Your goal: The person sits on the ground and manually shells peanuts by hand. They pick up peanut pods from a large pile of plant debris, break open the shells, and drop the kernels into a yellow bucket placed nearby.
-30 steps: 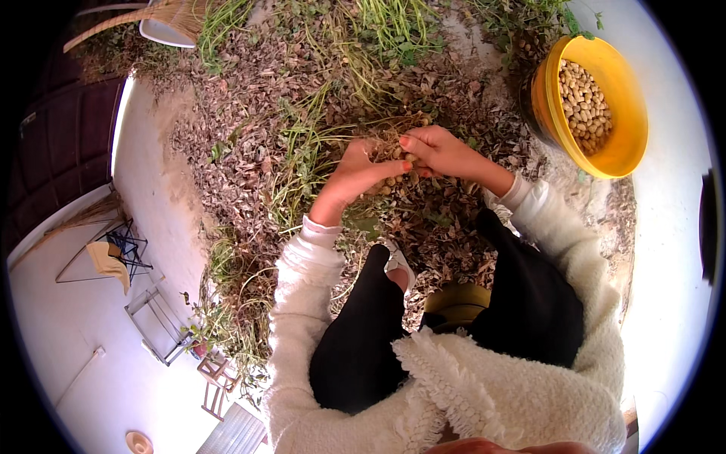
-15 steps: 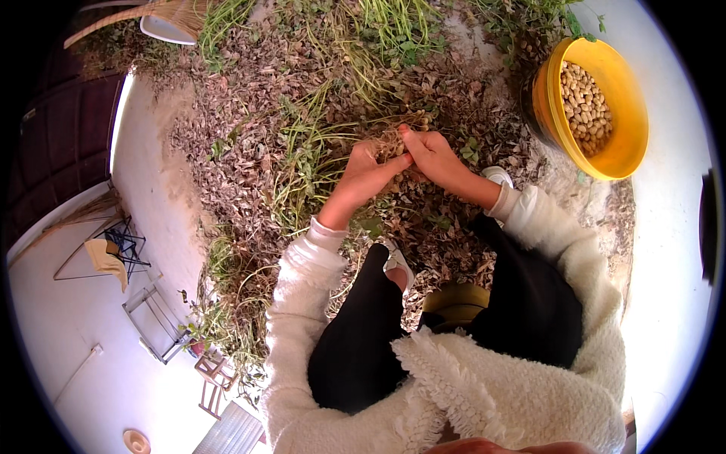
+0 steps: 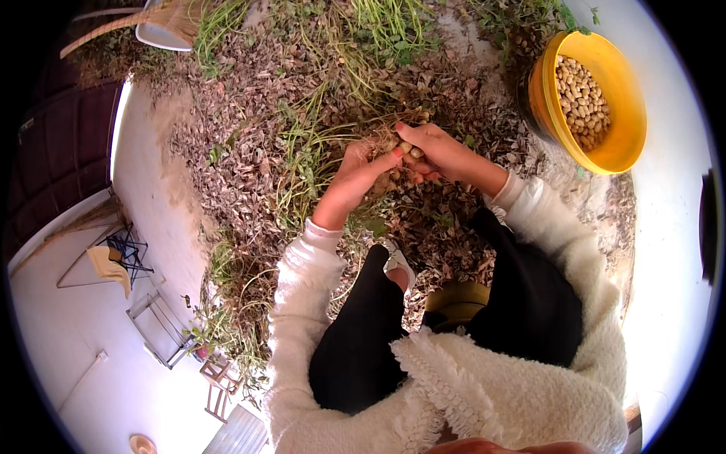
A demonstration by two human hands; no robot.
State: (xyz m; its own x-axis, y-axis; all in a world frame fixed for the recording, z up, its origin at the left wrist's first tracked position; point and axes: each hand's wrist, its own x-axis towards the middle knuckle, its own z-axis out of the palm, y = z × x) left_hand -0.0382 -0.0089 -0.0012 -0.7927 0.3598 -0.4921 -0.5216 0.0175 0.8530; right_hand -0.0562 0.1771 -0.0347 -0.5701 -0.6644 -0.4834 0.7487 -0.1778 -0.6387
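A clump of dry roots with tan peanut pods (image 3: 408, 149) is between my two hands, low over the leaf litter and plant stalks (image 3: 302, 144). My left hand (image 3: 354, 178) grips the clump from the left, its thumb across the front of it. My right hand (image 3: 446, 157) is closed on the same clump from the right, its thumb near the top and fingertips under the pods. The clump partly hides the fingertips.
A yellow bucket (image 3: 624, 113) part-filled with peanuts stands at the upper right. A straw broom (image 3: 178, 19) and white dustpan (image 3: 155, 34) lie at the upper left. Folding chairs (image 3: 110, 261) and wooden stools (image 3: 219, 386) stand at the lower left. A dim yellow container (image 3: 457, 303) sits between my legs.
My hands have shifted slightly while staying on the clump; the right thumb moved up over it, and more pods show between the hands than half a second ago.
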